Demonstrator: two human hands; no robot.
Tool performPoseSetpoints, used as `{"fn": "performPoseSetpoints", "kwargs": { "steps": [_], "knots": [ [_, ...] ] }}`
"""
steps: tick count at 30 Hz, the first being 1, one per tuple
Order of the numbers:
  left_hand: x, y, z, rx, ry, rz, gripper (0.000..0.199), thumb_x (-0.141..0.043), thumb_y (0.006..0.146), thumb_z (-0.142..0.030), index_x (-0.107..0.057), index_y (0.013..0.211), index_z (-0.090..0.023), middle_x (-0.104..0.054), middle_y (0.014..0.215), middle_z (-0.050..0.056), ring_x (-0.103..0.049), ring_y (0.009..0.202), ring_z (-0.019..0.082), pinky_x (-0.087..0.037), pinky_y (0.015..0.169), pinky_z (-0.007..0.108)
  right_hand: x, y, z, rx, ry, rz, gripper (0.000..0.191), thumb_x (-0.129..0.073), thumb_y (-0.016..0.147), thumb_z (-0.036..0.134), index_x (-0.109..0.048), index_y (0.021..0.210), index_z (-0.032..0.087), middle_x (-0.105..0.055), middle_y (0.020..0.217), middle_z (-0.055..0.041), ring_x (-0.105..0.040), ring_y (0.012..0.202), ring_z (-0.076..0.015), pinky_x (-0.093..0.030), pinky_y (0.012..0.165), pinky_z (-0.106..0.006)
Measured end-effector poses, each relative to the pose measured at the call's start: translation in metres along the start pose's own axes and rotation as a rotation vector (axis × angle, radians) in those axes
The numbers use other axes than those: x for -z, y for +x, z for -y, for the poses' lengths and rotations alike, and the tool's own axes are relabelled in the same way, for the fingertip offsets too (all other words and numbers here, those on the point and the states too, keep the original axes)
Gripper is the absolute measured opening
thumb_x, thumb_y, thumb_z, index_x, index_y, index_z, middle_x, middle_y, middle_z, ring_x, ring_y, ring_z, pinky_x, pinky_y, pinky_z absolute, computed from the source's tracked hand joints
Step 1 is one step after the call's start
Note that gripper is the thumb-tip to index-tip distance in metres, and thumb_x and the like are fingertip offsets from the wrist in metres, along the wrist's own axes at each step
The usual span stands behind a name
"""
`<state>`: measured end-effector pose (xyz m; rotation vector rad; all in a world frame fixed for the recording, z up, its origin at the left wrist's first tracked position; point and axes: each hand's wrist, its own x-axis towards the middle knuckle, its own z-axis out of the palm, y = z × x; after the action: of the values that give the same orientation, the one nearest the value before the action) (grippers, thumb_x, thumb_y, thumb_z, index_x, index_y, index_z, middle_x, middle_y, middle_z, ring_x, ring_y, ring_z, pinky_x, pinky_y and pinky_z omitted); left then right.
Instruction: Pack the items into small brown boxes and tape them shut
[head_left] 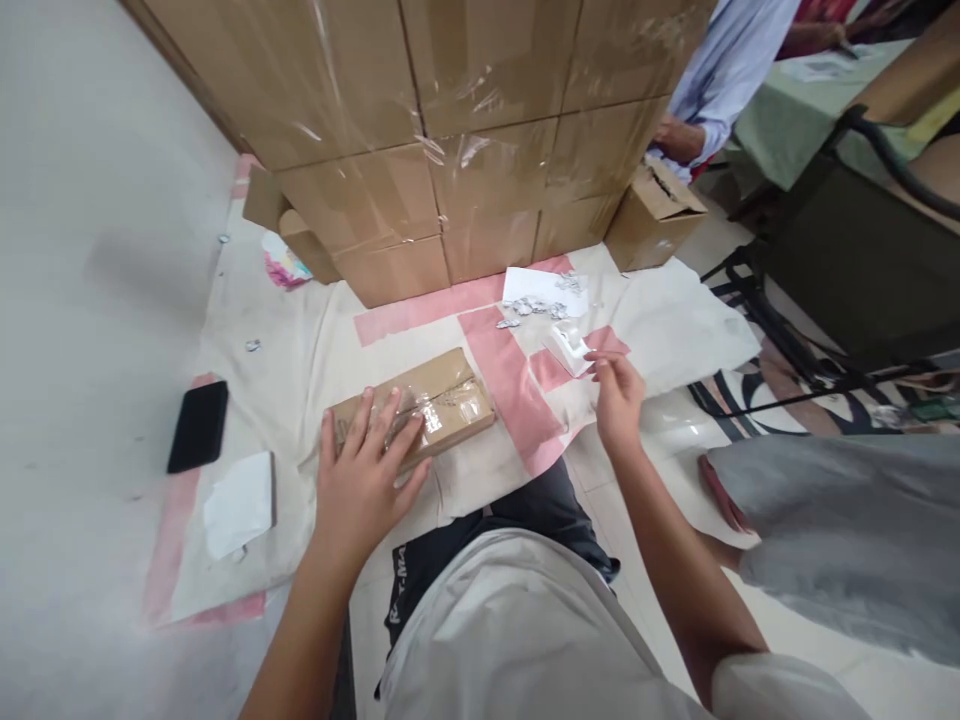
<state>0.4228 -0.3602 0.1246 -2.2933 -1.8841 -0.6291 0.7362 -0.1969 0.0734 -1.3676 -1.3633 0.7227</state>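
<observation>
Left grip point(365, 482) atop taped cardboard box point(454, 388)

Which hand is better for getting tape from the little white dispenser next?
Probably the right hand: it is close beside the dispenser. The left hand lies spread on the box, farther away, so it seems better for keeping that steady.

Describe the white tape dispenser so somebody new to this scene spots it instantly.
Find the tall stack of cardboard boxes, then the white sheet on the pink-and-cream cloth before it. Just below that sheet in view, by the right hand, sits the tape dispenser. Unlike the flat sheet and crumpled scraps, it is a chunky white body holding a roll.
</observation>
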Motion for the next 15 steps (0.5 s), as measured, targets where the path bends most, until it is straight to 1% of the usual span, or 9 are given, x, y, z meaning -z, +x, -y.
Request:
{"fn": "performPoseSetpoints", "kwargs": {
  "steps": [2,4,6,7,8,10,11,13,15],
  "knots": [
    [-0.005,0.009,-0.03,-0.13,-0.128,-0.077,0.051,-0.067,0.091,-0.031,-0.054,0.14,-0.037,-0.05,0.157,0.005,-0.041,0.15,0.035,-0.023,0.123,0.068,0.022,0.024,-0.018,-0.11,-0.084,-0.037,0.035,-0.045,0.093,0.047,-0.067,0.099,0.021,-0.071,0.114,-0.0112,-0.065,0.102,-0.0257,-0.052,0.085,-0.037],
    [-0.028,0.026,-0.069,-0.275,-0.303,-0.043,0.044,-0.063,0.093,-0.031,-0.055,0.136,-0.037,-0.057,0.151,0.004,-0.046,0.147,0.03,-0.033,0.122,0.059,0.032,0.047,-0.03,-0.213,-0.121,0.028,0.041,-0.044,0.092,0.051,-0.069,0.099,0.02,-0.07,0.118,-0.0115,-0.065,0.102,-0.0252,-0.052,0.078,-0.034],
    [-0.068,0.056,-0.105,-0.304,-0.417,0.064,0.045,-0.059,0.095,-0.033,-0.054,0.14,-0.033,-0.053,0.155,0.006,-0.042,0.15,0.027,-0.034,0.124,0.052,0.03,0.066,-0.035,-0.281,-0.128,0.101,0.049,-0.042,0.093,0.058,-0.071,0.093,0.018,-0.073,0.106,-0.0116,-0.066,0.09,-0.0234,-0.05,0.069,-0.031],
    [-0.093,0.075,-0.118,-0.26,-0.46,0.1,0.05,-0.06,0.094,-0.034,-0.051,0.144,-0.031,-0.046,0.16,0.009,-0.036,0.153,0.029,-0.032,0.125,0.052,0.027,0.074,-0.035,-0.307,-0.127,0.13,0.054,-0.04,0.094,0.061,-0.07,0.088,0.017,-0.074,0.096,-0.0113,-0.066,0.082,-0.0221,-0.049,0.065,-0.03],
    [-0.117,0.095,-0.128,-0.189,-0.494,0.115,0.062,-0.066,0.091,-0.037,-0.045,0.149,-0.027,-0.036,0.165,0.012,-0.027,0.157,0.032,-0.029,0.126,0.055,0.022,0.08,-0.036,-0.337,-0.129,0.159,0.059,-0.038,0.095,0.065,-0.07,0.084,0.017,-0.073,0.086,-0.0103,-0.065,0.073,-0.0204,-0.048,0.062,-0.029],
    [-0.165,0.137,-0.137,-0.055,-0.542,0.144,0.099,-0.08,0.079,-0.042,-0.027,0.159,-0.021,-0.012,0.172,0.019,-0.007,0.16,0.041,-0.023,0.126,0.061,0.014,0.09,-0.036,-0.398,-0.135,0.21,0.062,-0.038,0.095,0.069,-0.067,0.077,0.017,-0.068,0.069,-0.0071,-0.06,0.06,-0.0172,-0.046,0.057,-0.028],
    [-0.185,0.154,-0.137,0.018,-0.565,0.143,0.109,-0.083,0.075,-0.041,-0.02,0.161,-0.019,-0.003,0.172,0.023,-0.002,0.159,0.043,-0.021,0.126,0.062,0.011,0.094,-0.036,-0.426,-0.138,0.23,0.061,-0.041,0.094,0.069,-0.065,0.074,0.017,-0.065,0.064,-0.0053,-0.058,0.055,-0.0158,-0.046,0.056,-0.027],
    [-0.217,0.18,-0.134,0.097,-0.586,0.143,0.112,-0.083,0.075,-0.039,-0.013,0.161,-0.016,0.0,0.17,0.028,-0.007,0.159,0.043,-0.022,0.125,0.061,0.007,0.099,-0.037,-0.47,-0.143,0.264,0.055,-0.049,0.093,0.064,-0.063,0.069,0.017,-0.059,0.055,-0.0024,-0.053,0.049,-0.0138,-0.044,0.052,-0.026],
    [-0.236,0.19,-0.13,0.118,-0.585,0.132,0.109,-0.081,0.078,-0.038,-0.013,0.16,-0.015,-0.004,0.169,0.03,-0.015,0.158,0.042,-0.024,0.125,0.058,0.005,0.102,-0.039,-0.503,-0.137,0.3,0.044,-0.06,0.088,0.054,-0.063,0.064,0.017,-0.056,0.051,-0.001,-0.05,0.047,-0.0127,-0.041,0.049,-0.024]
  ]
}}
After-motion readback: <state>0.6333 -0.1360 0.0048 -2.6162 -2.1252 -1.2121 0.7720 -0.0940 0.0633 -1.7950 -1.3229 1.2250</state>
